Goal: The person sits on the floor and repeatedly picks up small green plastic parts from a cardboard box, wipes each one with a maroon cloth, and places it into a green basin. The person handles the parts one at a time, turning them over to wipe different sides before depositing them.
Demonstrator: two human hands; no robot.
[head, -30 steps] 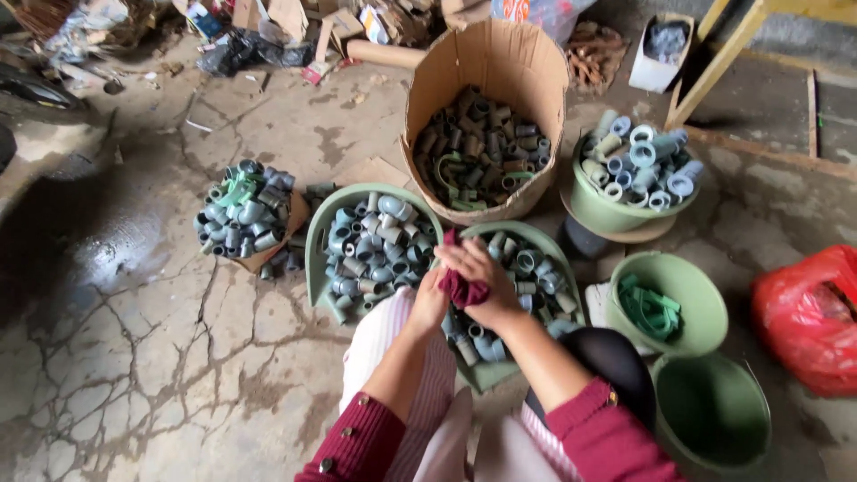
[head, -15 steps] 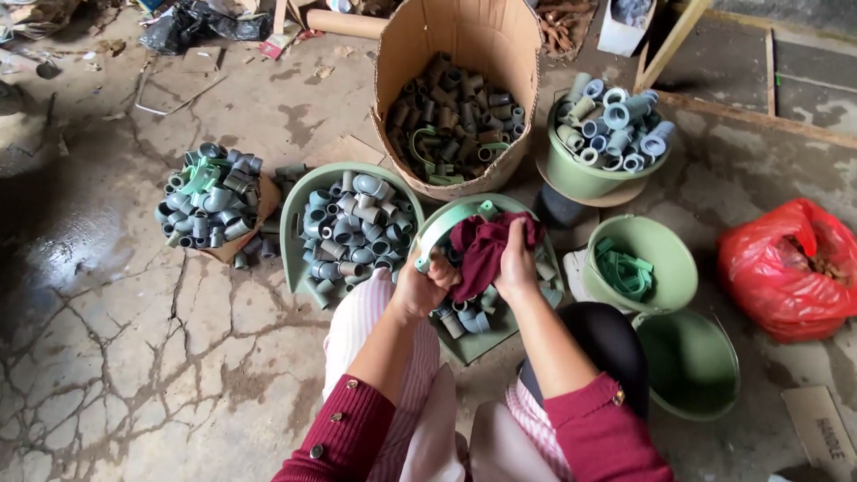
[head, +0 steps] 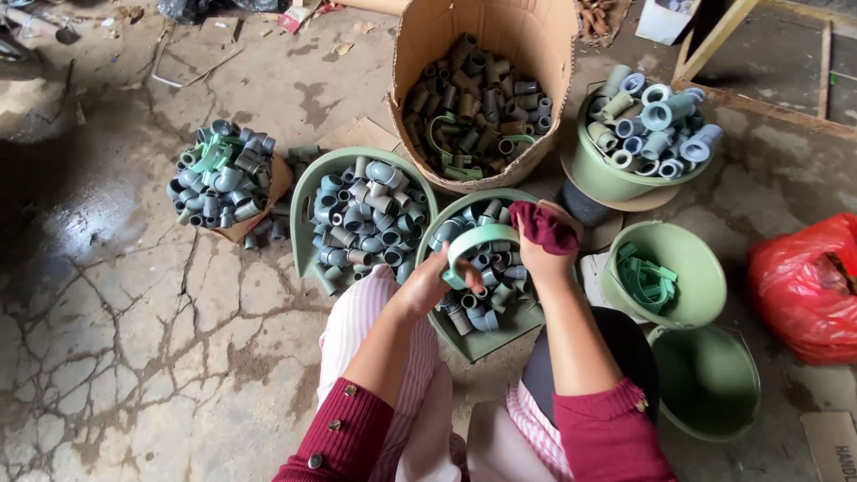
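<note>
My left hand [head: 428, 284] grips one end of a curved pale-green plastic clamp [head: 478, 239] over a green basin [head: 478, 341] of grey pipe fittings. My right hand [head: 541, 254] holds a dark red cloth [head: 541, 225] against the clamp's other end. Both arms wear dark red sleeves and reach out over my lap.
A second green basin [head: 305, 203] of fittings lies to the left, beside a loose heap of fittings [head: 219, 183]. A cardboard box [head: 527, 40] of brown fittings stands behind. Right: a bucket of pipe ends [head: 616, 183], a bowl [head: 705, 268] with green clamps, another bucket [head: 710, 384], a red bag [head: 803, 286].
The clamp has risen out of the basin, its ends now in both hands. The red cloth moved from the basin's middle up to the right end of the clamp.
</note>
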